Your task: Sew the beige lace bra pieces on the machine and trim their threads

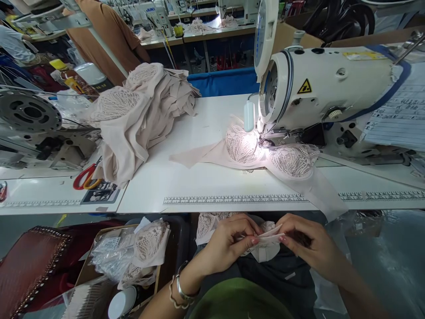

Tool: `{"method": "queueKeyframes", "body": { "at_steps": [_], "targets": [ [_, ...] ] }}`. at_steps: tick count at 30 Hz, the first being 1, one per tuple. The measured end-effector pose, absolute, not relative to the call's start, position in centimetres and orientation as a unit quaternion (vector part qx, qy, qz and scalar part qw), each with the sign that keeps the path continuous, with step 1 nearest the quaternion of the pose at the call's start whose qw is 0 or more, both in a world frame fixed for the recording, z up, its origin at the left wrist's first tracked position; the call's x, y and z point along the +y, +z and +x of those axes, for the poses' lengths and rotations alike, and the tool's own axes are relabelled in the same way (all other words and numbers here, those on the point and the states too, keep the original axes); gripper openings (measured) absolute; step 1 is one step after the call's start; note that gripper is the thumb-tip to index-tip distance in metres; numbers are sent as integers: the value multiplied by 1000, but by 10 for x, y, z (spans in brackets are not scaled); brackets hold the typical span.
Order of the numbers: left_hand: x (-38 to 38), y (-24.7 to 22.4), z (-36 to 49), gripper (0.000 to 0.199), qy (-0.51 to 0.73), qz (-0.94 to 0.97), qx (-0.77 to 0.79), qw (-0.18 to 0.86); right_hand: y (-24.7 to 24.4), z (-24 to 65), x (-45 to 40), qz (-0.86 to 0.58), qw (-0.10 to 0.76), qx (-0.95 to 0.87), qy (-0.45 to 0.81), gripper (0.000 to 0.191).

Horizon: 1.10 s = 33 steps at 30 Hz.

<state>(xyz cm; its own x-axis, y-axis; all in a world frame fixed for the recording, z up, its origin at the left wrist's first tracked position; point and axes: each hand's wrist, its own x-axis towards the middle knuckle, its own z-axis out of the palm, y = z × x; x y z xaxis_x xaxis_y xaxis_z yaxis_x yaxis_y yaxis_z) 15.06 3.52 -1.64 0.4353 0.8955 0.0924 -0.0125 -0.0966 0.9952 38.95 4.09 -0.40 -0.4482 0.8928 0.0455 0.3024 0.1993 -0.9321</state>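
My left hand [234, 239] and my right hand [303, 239] are over my lap, just below the table's front edge. Between them they pinch a pale pink piece of fabric [269, 235], each hand gripping one end between thumb and fingers. More of the pale cloth hangs under the fingers. On the table above, a pale pink lace bra [244, 148] lies under the needle of the lit sewing machine [332, 84], one wing spread left and the other drooping over the front edge.
A heap of pale bra pieces [142, 106] lies on the table at left, with scissors [86, 177] beside it. A printed ruler [239, 200] runs along the front edge. Below left, a box [156, 283] holds bagged lace cups. A person in a brown shirt [102, 35] is beyond.
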Motion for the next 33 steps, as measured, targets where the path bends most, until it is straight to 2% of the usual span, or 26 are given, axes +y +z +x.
{"method": "queueKeyframes", "body": {
  "at_steps": [10, 16, 20, 22, 23, 26, 29, 33],
  "targets": [
    [33, -17, 154, 29, 378, 612, 362, 593, -9, 383, 34, -468, 368, -670, 443, 28],
    [31, -15, 154, 29, 373, 619, 369, 585, -13, 379, 31, -508, 389, -639, 427, 15],
    [29, -10, 158, 10, 345, 595, 402, 604, -8, 374, 29, -503, 376, -646, 434, 10],
    [28, -10, 164, 28, 313, 625, 428, 573, -5, 369, 29, -502, 360, -653, 439, 9],
    [28, -11, 168, 30, 303, 646, 442, 543, -3, 367, 28, -502, 352, -654, 442, 9],
    [27, -17, 178, 4, 304, 664, 487, 479, -2, 364, 29, -506, 330, -650, 461, 8],
    [27, -21, 183, 12, 319, 622, 519, 492, -3, 368, 31, -519, 327, -649, 450, 15],
    [32, -22, 181, 17, 346, 537, 481, 601, -6, 380, 35, -518, 334, -652, 441, 40]
  ]
}}
